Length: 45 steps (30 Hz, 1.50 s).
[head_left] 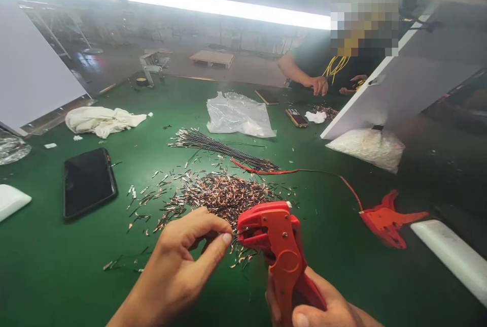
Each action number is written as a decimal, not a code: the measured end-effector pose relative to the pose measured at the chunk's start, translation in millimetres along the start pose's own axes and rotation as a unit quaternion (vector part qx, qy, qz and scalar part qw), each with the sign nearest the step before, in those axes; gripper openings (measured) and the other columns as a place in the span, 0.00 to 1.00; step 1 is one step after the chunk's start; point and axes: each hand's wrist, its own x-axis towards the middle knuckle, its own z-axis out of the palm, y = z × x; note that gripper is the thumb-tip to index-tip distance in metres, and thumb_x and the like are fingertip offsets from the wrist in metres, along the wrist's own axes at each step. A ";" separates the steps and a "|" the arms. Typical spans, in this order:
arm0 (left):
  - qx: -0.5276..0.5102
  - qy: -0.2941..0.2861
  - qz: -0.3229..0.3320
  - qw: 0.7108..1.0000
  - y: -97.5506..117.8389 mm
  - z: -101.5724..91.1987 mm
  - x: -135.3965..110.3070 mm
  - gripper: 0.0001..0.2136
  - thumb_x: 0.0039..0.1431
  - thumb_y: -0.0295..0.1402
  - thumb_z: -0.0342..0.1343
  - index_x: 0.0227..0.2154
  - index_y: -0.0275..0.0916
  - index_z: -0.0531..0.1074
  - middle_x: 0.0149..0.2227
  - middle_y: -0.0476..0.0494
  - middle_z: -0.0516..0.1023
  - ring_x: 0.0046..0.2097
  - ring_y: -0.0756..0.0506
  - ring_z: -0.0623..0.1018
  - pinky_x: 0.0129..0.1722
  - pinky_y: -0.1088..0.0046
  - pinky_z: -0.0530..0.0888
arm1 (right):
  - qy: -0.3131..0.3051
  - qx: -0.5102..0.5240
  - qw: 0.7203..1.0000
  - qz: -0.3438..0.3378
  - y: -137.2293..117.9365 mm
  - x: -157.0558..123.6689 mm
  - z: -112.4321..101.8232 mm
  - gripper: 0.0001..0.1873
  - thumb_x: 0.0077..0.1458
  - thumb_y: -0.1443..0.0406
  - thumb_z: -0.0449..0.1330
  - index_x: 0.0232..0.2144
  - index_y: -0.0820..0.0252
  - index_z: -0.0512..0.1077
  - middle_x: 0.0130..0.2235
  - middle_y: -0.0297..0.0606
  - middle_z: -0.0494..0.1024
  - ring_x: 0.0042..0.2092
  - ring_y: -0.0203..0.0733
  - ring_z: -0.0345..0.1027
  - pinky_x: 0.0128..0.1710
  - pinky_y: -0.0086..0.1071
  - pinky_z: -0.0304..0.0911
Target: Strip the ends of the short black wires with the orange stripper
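My right hand point(327, 299) is wrapped round the handles of a red and orange wire stripper point(288, 261), its jaws facing left. My left hand point(190, 253) pinches a short, thin dark wire point(240, 232) between thumb and forefinger, right at the mouth of those jaws. Most of this wire is hidden by the fingertips and the jaws. Just behind both hands lies a heap of short wire bits point(228, 192) with coppery ends and black covering. Beyond the heap is a bundle of long black wires point(228, 152) with silvery tips at its left end.
A second red wire stripper point(390, 218) lies at right, a red cord point(266, 169) running from it. A black phone point(89, 182) rests at left, near a white cloth point(101, 121). Further back are a clear plastic bag point(239, 116) and a co-worker's hand point(319, 85). A white panel point(380, 73) stands at right.
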 end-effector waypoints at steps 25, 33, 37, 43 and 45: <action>-0.197 -0.116 -0.199 0.953 -9.6 -2.7 -0.7 0.11 0.51 0.37 0.54 0.18 0.38 0.67 0.19 0.55 0.60 0.24 0.53 0.56 0.23 0.76 0.54 | -0.003 -0.027 0.999 0.035 -7.6 -3.4 8.8 0.21 0.49 0.50 0.66 0.27 0.60 0.66 0.24 0.29 0.60 0.25 0.32 0.48 0.23 0.28 0.45; -0.253 -0.178 -0.243 0.919 -12.8 2.3 1.9 0.11 0.49 0.39 0.54 0.18 0.39 0.64 0.17 0.59 0.54 0.19 0.56 0.48 0.18 0.77 0.45 | -0.003 -0.034 0.997 0.069 -15.4 -7.4 9.0 0.20 0.48 0.51 0.67 0.28 0.60 0.66 0.27 0.31 0.62 0.28 0.34 0.50 0.28 0.29 0.47; -0.276 -0.184 -0.264 0.906 -14.0 4.5 4.5 0.11 0.47 0.40 0.55 0.18 0.40 0.63 0.16 0.60 0.52 0.18 0.56 0.47 0.17 0.78 0.43 | -0.011 -0.041 0.997 0.070 -21.0 -6.7 10.1 0.20 0.47 0.51 0.67 0.27 0.60 0.66 0.27 0.31 0.62 0.28 0.35 0.51 0.28 0.29 0.47; -0.280 -0.186 -0.272 0.902 -15.2 5.8 5.8 0.11 0.45 0.39 0.56 0.18 0.40 0.63 0.15 0.60 0.52 0.17 0.56 0.48 0.17 0.79 0.44 | -0.005 -0.067 0.995 0.067 -15.6 -5.2 7.7 0.22 0.48 0.49 0.66 0.27 0.60 0.66 0.26 0.31 0.61 0.27 0.34 0.51 0.27 0.29 0.47; -0.283 -0.182 -0.271 0.902 -14.9 6.0 5.7 0.11 0.45 0.39 0.56 0.17 0.40 0.63 0.15 0.60 0.53 0.18 0.56 0.48 0.17 0.79 0.45 | 0.000 -0.064 0.996 0.060 -10.6 -4.2 6.5 0.22 0.49 0.49 0.66 0.27 0.61 0.66 0.26 0.31 0.61 0.27 0.33 0.50 0.25 0.29 0.46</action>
